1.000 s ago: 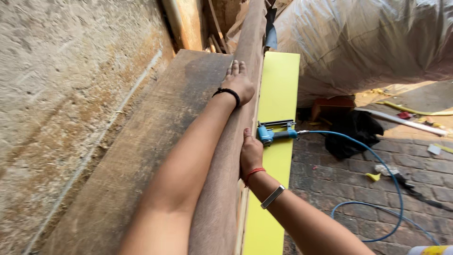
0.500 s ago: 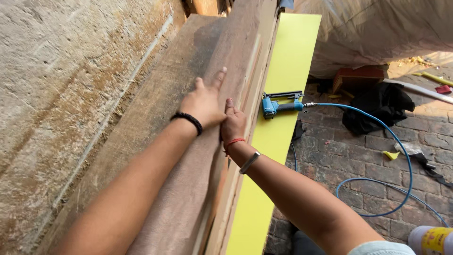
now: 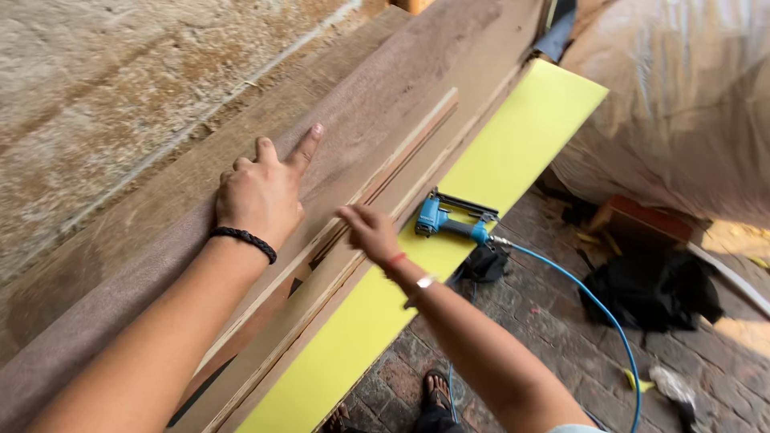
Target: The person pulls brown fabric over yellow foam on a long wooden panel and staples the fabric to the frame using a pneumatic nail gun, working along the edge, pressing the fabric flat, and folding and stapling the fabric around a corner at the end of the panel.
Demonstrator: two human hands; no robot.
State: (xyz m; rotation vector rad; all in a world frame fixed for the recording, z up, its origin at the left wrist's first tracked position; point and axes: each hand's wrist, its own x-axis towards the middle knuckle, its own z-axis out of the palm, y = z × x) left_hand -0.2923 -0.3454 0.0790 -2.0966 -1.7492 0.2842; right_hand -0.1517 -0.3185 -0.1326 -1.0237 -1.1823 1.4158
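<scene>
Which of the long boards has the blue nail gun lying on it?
The bright yellow board, the rightmost one. The blue nail gun rests on its face; the brown wooden boards beside it carry no tool.

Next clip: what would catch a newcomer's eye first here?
The bright yellow panel running diagonally along the right edge of the stacked brown wooden boards, with a blue pneumatic nail gun lying on it, its blue air hose trailing down over the brick floor. The left hand lies flat on the boards with fingers spread, while the right hand hovers at the boards' edge beside the nail gun, holding nothing.
</scene>
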